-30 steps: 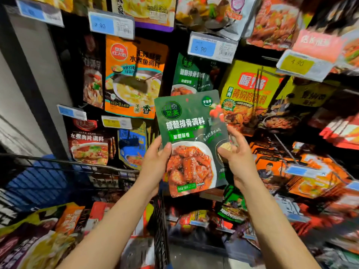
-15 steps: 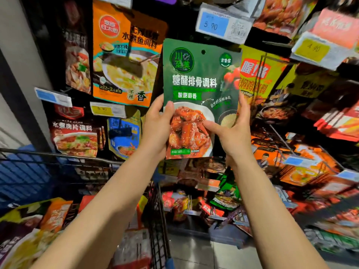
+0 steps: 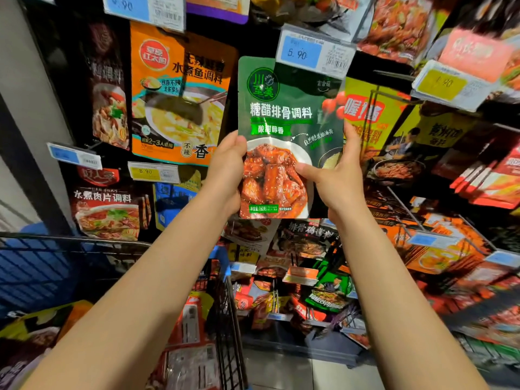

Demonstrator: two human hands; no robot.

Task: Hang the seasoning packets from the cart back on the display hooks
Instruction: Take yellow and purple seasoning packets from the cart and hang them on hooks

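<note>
Hands are both gripping green seasoning packet by its lower edges: I am seeing left hand w/ thumb on front, right hand pinching the other side. Packet is standing upright just under blue price tag, beside orange packet. Cart w/ more packets is sitting below.

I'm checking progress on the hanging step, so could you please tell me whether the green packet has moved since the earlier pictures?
Yes. The green packet has risen: its top right corner now tucks behind the blue 5.90 price tag, which it sat well below before.
</note>
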